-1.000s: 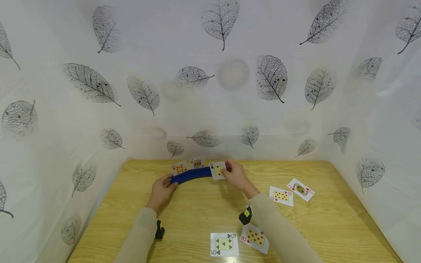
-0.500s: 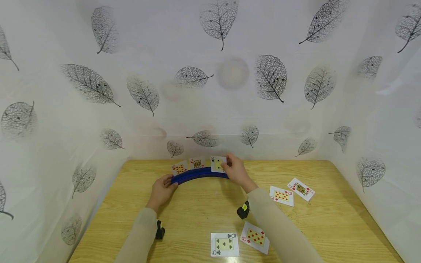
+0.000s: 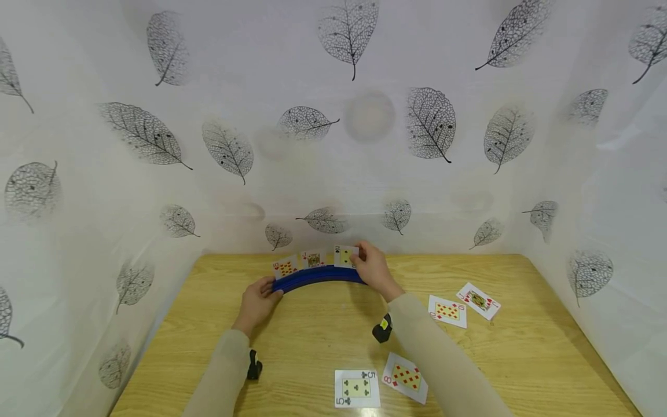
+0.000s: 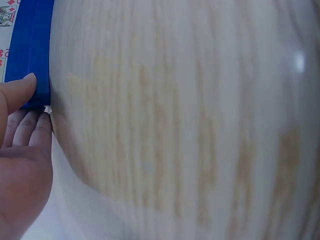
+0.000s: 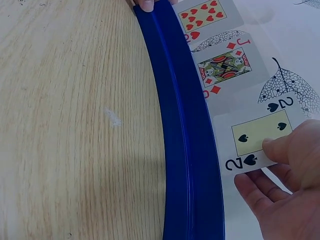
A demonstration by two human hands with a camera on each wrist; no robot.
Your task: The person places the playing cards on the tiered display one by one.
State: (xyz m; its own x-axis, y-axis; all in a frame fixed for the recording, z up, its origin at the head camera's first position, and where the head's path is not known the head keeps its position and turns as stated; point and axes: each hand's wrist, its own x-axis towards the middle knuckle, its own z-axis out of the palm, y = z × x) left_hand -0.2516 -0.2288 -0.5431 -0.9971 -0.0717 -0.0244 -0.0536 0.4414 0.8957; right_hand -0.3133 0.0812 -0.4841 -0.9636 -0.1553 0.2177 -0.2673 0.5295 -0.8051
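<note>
My right hand [image 3: 371,267] pinched the 2 of spades [image 5: 257,140] between thumb and fingers, at the right end of the blue rack [image 3: 316,276]. A second before, that card stood in front of the rack, tilted and low; half a second before, it had risen to the slot; at this moment it stood upright in the slot, level with the other two cards. I judged the card seated or very nearly so, with my fingers not yet off it. My left hand [image 3: 257,301] had not shifted: thumb [image 4: 17,90] and fingers gripped the rack's left end and steadied it on the table [image 3: 312,341].

Count, from the rack outward. One rack, curved, at the far middle of the table. Three cards standing in it: the 10 of hearts [image 5: 202,14] at left, the jack of diamonds [image 5: 225,64] in the middle, the 2 of spades at right. Four cards lay face up on the table: the 5 of clubs [image 3: 356,387] and a red 8 [image 3: 405,377] at the near edge, a red 10 [image 3: 447,311] and a court card [image 3: 478,300] to the right. Seven cards in all.
</note>
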